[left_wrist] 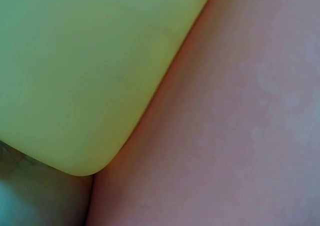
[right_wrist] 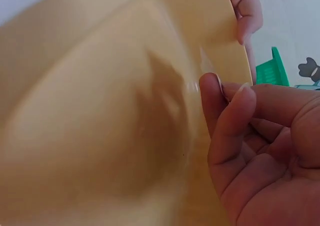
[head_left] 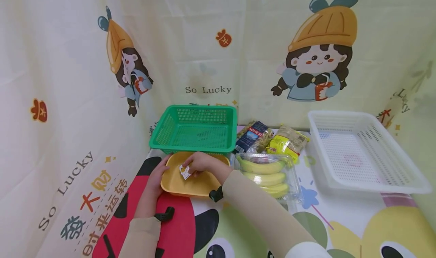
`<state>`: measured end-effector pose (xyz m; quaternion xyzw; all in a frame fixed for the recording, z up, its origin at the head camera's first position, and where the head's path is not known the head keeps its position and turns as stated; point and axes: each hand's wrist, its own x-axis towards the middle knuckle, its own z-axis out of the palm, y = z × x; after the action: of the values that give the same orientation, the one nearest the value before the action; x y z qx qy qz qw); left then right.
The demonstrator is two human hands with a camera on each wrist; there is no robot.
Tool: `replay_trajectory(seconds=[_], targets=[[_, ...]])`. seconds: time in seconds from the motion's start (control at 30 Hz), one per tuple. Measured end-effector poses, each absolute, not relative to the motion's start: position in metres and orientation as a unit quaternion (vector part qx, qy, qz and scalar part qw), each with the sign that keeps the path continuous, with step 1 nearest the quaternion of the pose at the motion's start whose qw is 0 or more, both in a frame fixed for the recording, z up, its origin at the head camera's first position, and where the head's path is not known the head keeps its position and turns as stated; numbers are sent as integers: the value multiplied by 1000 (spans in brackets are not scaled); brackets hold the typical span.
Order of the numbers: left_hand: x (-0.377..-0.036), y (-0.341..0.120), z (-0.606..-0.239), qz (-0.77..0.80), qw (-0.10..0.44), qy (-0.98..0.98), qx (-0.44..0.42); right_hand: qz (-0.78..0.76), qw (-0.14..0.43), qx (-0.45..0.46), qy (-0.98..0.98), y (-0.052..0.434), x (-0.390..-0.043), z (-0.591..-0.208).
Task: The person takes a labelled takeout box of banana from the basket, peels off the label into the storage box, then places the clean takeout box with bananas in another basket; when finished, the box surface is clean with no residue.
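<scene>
A yellow plastic basin (head_left: 206,184) stands in front of the green basket in the head view. My left hand (head_left: 157,177) grips its left rim, and those fingers (right_wrist: 248,14) also show over the edge in the right wrist view. Inside the basin, my right hand (head_left: 203,163) pinches a small white printed packet (head_left: 185,172) between thumb and fingertips. From the right wrist only a thin edge of the packet (right_wrist: 205,61) can be made out above the basin floor. The basin's wall (left_wrist: 100,76) fills much of the blurred left wrist view.
The green basket (head_left: 194,150) stands behind the basin. To the right lie a clear box of bananas (head_left: 263,179), a pasta bag (head_left: 253,136) and a yellow-labelled bag (head_left: 287,141). A white basket (head_left: 369,184) stands far right. Printed curtains (head_left: 201,61) enclose the table.
</scene>
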<state>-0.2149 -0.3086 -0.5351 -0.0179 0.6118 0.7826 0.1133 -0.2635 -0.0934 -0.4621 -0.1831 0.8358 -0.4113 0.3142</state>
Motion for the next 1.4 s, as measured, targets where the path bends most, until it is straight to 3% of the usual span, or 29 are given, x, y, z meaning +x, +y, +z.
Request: replay_trajectory(seconds=[0.5, 0.97, 1.4], targets=[[-218, -305, -535, 789, 117, 602, -29, -359, 323, -222, 847, -104, -268, -476], [-218, -306, -534, 787, 116, 605, -31, -216, 247, -294, 898, -121, -264, -478], [-215, -309, -535, 783, 112, 611, -35, -175, 212, -284, 919, -127, -260, -476]])
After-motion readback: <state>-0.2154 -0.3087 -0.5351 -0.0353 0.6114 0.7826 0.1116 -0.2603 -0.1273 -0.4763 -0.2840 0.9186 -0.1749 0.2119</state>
